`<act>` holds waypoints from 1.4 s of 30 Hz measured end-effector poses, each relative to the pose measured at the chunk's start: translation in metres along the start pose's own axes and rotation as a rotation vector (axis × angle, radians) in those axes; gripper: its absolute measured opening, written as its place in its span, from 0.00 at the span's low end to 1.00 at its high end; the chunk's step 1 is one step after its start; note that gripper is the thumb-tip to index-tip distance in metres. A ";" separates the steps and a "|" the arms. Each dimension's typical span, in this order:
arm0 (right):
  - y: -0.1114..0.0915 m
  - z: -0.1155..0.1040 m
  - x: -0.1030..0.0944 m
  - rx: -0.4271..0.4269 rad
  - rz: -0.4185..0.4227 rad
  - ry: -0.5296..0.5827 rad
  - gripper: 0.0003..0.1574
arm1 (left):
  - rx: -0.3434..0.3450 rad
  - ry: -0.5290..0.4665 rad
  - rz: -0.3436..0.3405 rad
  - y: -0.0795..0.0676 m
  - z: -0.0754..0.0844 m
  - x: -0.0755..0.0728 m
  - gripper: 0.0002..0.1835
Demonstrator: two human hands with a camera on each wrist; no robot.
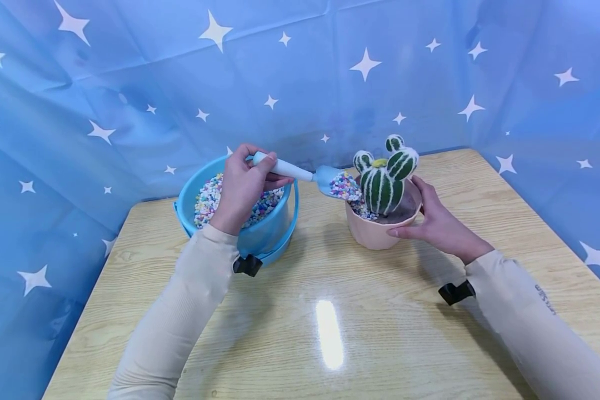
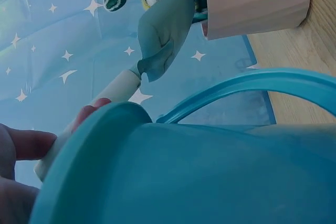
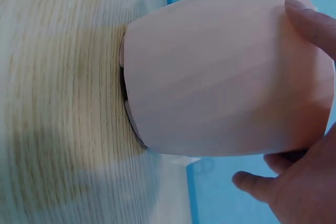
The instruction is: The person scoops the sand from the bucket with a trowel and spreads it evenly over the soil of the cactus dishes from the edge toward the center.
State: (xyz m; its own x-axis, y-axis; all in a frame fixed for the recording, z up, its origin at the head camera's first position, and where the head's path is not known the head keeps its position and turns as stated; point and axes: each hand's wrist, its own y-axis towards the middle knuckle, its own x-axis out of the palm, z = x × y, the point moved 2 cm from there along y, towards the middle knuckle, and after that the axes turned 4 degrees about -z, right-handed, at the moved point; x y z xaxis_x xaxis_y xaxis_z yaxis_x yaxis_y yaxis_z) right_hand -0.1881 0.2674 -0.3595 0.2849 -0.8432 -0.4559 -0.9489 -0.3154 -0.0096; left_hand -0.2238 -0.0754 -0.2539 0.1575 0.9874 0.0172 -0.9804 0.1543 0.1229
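My left hand [image 1: 246, 186] grips the pale handle of a light blue toy shovel [image 1: 325, 180]. Its blade, loaded with multicoloured pebbles [image 1: 345, 186], tips over the left rim of a pink flower pot [image 1: 372, 236]. A green cactus [image 1: 382, 190] with white fuzzy stripes stands in the pot, pebbles lying at its left foot and a greyish surface to its right. My right hand [image 1: 437, 225] holds the pot's right side, thumb at the front of the rim. In the left wrist view the shovel's underside [image 2: 167, 35] shows, while the bucket wall hides part of the left hand.
A blue bucket [image 1: 265, 236] full of multicoloured pebbles stands left of the pot, below my left forearm, its handle hanging down the right side. The wooden table [image 1: 290, 333] meets a blue star-patterned cloth [image 1: 280, 72] at its back and sides.
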 end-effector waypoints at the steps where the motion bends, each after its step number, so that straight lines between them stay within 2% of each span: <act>1: 0.000 0.000 0.000 -0.003 0.005 -0.009 0.77 | 0.000 0.002 -0.002 0.000 0.000 0.000 0.09; 7: 0.003 0.001 0.001 0.001 -0.001 -0.041 0.78 | 0.023 0.018 -0.008 -0.002 0.002 0.000 0.10; 13: 0.001 0.003 0.000 0.014 -0.008 -0.021 0.78 | 0.051 0.029 -0.034 -0.002 0.002 0.003 0.10; 31: 0.002 0.005 0.001 0.020 -0.023 -0.031 0.78 | 0.077 0.024 -0.070 -0.005 0.008 0.009 0.10; 37: 0.002 0.005 0.001 0.025 -0.014 -0.069 0.79 | 0.080 0.013 -0.079 -0.005 0.011 0.012 0.11; 42: 0.001 0.004 0.002 0.020 -0.021 -0.062 0.79 | 0.094 0.035 -0.082 -0.004 0.014 0.014 0.11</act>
State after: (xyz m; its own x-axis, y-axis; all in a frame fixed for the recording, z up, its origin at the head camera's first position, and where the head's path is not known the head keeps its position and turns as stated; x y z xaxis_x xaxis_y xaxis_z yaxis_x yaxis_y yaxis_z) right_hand -0.1887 0.2676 -0.3641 0.2961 -0.8077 -0.5098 -0.9456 -0.3233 -0.0369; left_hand -0.2155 -0.0626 -0.2405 0.2309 0.9725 -0.0314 -0.9486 0.2322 0.2149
